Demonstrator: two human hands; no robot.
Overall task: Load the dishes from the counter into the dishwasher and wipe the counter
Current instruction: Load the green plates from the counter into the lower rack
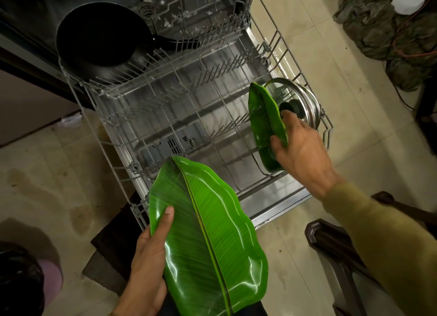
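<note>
I see crumpled green cloth [387, 27] with an orange cable [411, 53] on the tiled floor [335, 62], and a dark chair [331, 249] beside me.

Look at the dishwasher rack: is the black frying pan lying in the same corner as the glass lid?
No, the frying pan sits at the far left corner, the glass lid at the near right.

Pale tiled floor [307, 43]; dark, perhaps wooden, chair [335, 244] at right.

Rack [165, 83] — pan [99, 41], lid [305, 98], plate [262, 116].
</note>
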